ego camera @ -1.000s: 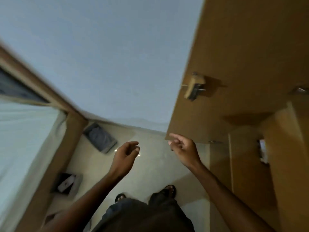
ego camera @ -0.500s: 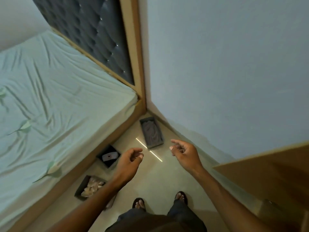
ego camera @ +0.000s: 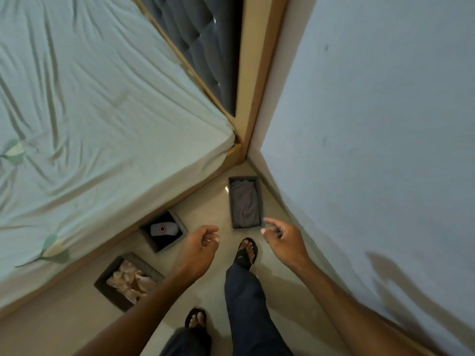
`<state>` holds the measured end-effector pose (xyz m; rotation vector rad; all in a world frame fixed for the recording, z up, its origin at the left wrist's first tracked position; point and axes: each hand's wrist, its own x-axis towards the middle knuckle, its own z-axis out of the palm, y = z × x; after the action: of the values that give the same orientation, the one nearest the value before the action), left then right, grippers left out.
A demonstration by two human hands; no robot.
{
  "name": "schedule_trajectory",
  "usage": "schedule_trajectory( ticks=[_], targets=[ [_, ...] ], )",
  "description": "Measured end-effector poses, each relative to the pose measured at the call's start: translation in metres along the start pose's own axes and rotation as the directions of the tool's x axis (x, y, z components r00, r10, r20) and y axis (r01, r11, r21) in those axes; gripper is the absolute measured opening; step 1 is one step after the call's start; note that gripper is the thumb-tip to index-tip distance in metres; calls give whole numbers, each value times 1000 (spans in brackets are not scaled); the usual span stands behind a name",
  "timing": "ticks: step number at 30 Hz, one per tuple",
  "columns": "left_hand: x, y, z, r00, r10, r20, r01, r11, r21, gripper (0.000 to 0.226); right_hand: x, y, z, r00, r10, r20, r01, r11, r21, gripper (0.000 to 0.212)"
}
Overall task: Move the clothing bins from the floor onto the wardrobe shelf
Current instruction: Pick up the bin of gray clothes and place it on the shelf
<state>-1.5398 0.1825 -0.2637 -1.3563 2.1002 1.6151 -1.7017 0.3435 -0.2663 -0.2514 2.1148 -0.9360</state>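
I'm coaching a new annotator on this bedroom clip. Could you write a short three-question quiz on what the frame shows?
1. True or false: the right hand grips the grey rectangular fabric bin of grey cloth.
2. Multiple choice: how many bins stand on the glossy beige floor? A two; B three; C four.
3. Fill in: the dark square bin, the middle one, holds a white ____ bearing a star.
Key: 1 false, that hand holds nothing; 2 B; 3 cap.
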Motion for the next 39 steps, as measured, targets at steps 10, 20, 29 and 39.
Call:
schedule_trajectory(
  ticks=[10,20,29,39],
  targets=[
    [244,-121,114,972,-231,47,217,953,212,30,262,158,81,979,147,142,-74,902,-424,42],
    [396,-243,212,981,-167,97,134,951,277,50,409,311,154,988,147,51,-80,765,-639,40],
    [421,-251,219,964,-162,209,32,857,515,55,408,329,163,991,124,-50,-131,832,-539,38],
    [309,-181,143,942,-185,278,-16,806,591,52,283,259,141,969,222,109,-122,814,-567,55]
  ],
)
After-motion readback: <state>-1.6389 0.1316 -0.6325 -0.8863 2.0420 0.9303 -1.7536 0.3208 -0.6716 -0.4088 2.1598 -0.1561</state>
